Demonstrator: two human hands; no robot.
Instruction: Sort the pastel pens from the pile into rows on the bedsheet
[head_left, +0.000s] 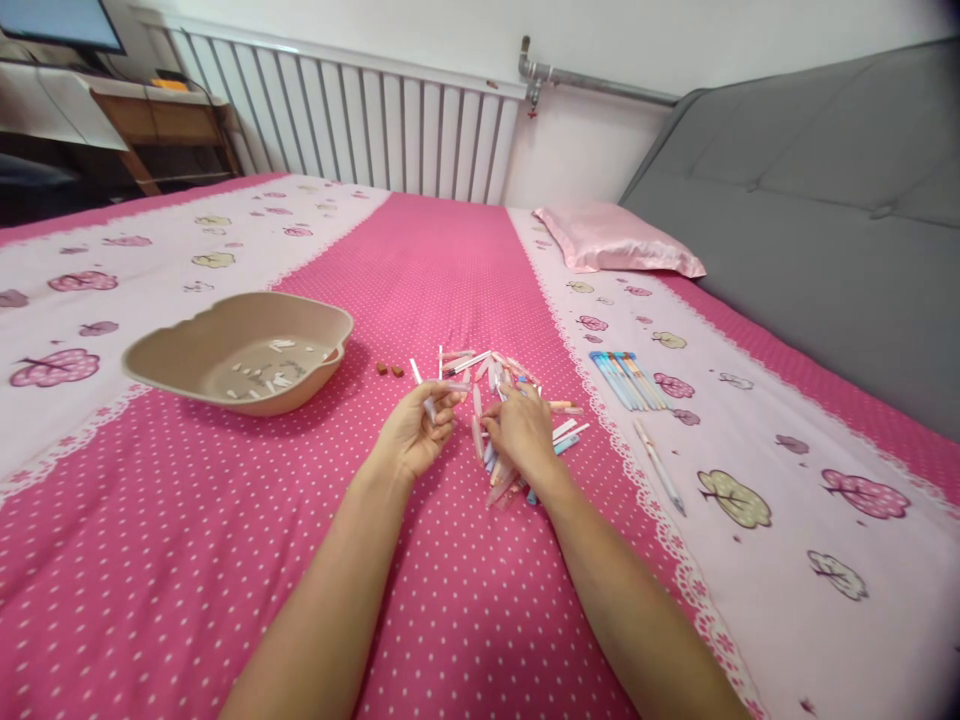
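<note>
A heap of pen parts (495,385), clear barrels, caps and thin refills, lies on the pink dotted bedspread (450,600) in front of me. My left hand (416,430) is palm up beside the heap, its fingers curled round a thin white pen part. My right hand (521,430) rests on top of the heap, fingers bent down among the pieces; what it grips is hidden. The two hands are a few centimetres apart.
A tan shallow bowl (240,350) with several small white bits stands to the left. Finished blue pens (626,378) lie in a row on the right, one single pen (660,468) nearer. Two small brown bits (388,369), a pink pillow (619,240), a grey headboard (825,230).
</note>
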